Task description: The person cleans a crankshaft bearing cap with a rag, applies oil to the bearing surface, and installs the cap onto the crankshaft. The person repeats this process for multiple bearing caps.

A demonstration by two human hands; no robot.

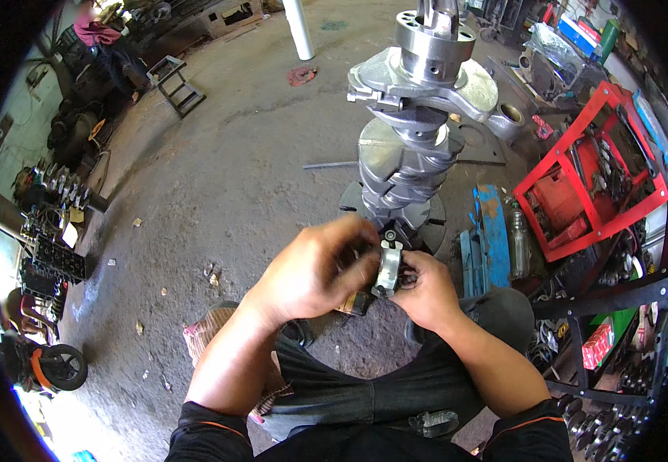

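Note:
In front of me a large silver crankshaft (407,150) stands upright on the floor. A connecting rod (495,108) juts from its upper part to the right. Low in front of it, my right hand (430,289) is closed on a curved silver connecting rod cap (389,269) with a bolt hole at its upper end. My left hand (318,266) is at the cap's left side, fingers curled and slightly blurred; whatever they may pinch is hidden. Below the cap, between my knees, a small dark and yellow object (355,303) is partly covered.
To the right stand a red metal frame (561,169) with tools, a blue metal piece (493,235), a glass bottle (518,242) and a dark shelf (619,300). Engine parts (57,254) line the left. A white post (298,31) and another person (103,42) are farther off.

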